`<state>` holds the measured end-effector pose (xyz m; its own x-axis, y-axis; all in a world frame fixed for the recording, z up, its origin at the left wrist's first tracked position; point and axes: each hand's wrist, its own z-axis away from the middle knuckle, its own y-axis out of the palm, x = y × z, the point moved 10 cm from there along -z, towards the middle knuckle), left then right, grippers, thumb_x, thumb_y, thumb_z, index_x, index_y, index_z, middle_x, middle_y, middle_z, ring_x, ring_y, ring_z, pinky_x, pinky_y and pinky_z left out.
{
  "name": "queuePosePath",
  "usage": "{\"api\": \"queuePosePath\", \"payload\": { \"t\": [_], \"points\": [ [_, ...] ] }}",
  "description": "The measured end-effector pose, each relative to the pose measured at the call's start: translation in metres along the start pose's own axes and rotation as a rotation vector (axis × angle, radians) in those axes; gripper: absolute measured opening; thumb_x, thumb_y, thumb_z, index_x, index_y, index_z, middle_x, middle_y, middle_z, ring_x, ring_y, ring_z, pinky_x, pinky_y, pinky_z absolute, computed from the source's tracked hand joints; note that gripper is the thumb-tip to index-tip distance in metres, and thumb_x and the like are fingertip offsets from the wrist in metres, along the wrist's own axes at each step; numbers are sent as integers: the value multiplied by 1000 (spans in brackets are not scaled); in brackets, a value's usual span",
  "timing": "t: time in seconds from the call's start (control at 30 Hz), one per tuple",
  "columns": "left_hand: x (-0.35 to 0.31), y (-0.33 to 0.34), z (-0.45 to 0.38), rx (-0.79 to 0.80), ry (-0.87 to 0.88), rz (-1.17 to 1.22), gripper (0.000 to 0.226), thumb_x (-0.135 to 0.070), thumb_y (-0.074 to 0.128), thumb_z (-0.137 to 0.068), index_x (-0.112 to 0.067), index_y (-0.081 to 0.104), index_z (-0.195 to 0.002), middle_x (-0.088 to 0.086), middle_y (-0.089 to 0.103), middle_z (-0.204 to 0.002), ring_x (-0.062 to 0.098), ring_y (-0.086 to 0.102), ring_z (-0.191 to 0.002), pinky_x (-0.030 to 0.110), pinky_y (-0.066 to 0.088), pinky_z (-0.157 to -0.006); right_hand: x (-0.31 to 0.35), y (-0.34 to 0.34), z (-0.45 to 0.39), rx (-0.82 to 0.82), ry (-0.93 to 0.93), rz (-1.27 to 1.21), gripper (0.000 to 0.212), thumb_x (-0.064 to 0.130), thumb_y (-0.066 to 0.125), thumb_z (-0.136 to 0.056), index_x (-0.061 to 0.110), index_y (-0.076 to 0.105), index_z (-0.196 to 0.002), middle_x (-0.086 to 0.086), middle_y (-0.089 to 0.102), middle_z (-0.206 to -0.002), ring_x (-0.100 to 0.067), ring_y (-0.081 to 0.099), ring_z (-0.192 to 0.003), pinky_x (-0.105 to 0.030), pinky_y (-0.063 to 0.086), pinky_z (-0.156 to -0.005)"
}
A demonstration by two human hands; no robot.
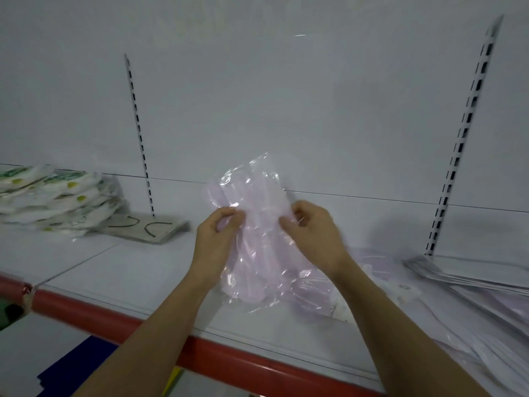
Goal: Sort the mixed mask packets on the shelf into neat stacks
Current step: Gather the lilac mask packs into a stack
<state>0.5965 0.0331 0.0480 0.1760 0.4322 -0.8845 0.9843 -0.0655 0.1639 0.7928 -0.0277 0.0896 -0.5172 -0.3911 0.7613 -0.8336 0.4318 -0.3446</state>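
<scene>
You hold a pink mask packet upright above the white shelf, its clear wrapper crinkled and glossy. Your left hand pinches its left edge with curled fingers; your right hand pinches the right edge the same way. Just below and to your right lie more pink packets on the shelf, beside a loose heap of pale packets (blurred, so their kind is unclear). Far to your left sits a stack of green-printed white packets, touching a flat beige packet.
</scene>
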Motion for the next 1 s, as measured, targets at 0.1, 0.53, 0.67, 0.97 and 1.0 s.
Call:
{"api": "queuePosePath", "payload": {
  "t": [0.1, 0.53, 0.67, 0.97, 1.0],
  "points": [
    [-12, -2, 3, -24, 74, -116, 10, -28, 63, -96, -25, 71, -100, -15, 72, -104, -5, 63, -101, 17, 45, -90, 28, -46, 10, -413, -225, 39, 14, 6, 61, -87, 19, 63, -92, 8, 54, -68, -7, 47, -61, -14, 41, -61],
    [-5, 7, 10, 58, -70, 30, 15, -25, 65, -96, -17, 77, -97, 10, 77, -100, 28, 74, -95, 43, 57, -88, 9, -8, 1, -53, -17, -37, 41, 38, 76, -83, 32, 56, -119, 15, 55, -107, -5, 56, -90, -5, 43, -67],
    [-6, 8, 9, 60, -71, 18, 20, -23, 69, -92, -5, 73, -101, 13, 77, -97, 30, 74, -91, 43, 59, -83, 2, 19, 4, 99, -22, -22, 32, 31, 82, -77, 30, 64, -103, 15, 61, -90, -2, 52, -71, -12, 42, -65],
    [-15, 10, 9, 114, 32, -170, 43, -52, 66, -86, -16, 72, -108, -19, 69, -99, -9, 63, -91, 4, 44, -74, 39, -1, 16, -44, -212, 17, 27, -4, 61, -81, 23, 56, -82, -4, 53, -65, -7, 45, -58, -16, 41, -59],
    [-14, 17, 12, 139, 10, -154, 49, -57, 66, -81, -11, 71, -98, -17, 68, -86, -3, 64, -81, 8, 45, -70, 39, 27, 21, 148, -220, 47, 24, -1, 63, -82, 22, 57, -83, -5, 58, -69, -7, 48, -61, -18, 43, -62]
  ]
}}
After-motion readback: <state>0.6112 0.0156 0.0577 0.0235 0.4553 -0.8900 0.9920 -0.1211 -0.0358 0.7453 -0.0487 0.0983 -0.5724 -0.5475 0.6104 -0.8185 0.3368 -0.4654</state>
